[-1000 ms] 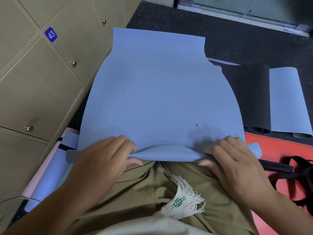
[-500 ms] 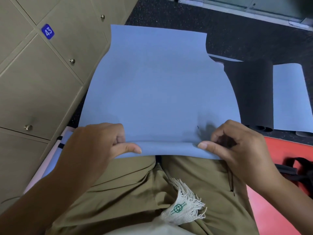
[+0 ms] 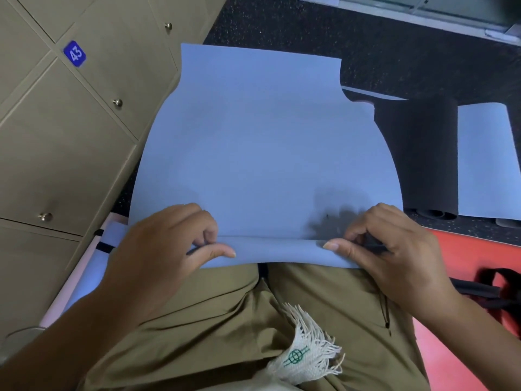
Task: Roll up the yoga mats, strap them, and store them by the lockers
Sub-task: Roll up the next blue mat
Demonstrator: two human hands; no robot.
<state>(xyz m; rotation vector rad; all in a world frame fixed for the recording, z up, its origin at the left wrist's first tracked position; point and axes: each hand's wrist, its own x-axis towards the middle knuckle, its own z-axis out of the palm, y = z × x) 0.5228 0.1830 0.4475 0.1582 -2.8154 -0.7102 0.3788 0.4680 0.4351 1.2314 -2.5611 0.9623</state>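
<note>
Left hand (image 3: 158, 249) pinches blue yoga mat (image 3: 262, 153) at its folded near edge | right hand (image 3: 394, 249) grips same fold | lockers (image 3: 64, 142) alongside

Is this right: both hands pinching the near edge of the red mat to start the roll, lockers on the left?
Not quite: the head view shows the left hand and right hand pinching a blue mat, not red. Lockers are on the left.

Mat (image 3: 262, 153) lies between lockers (image 3: 70, 142) left, rolled mats (image 3: 423, 159) right.
</note>
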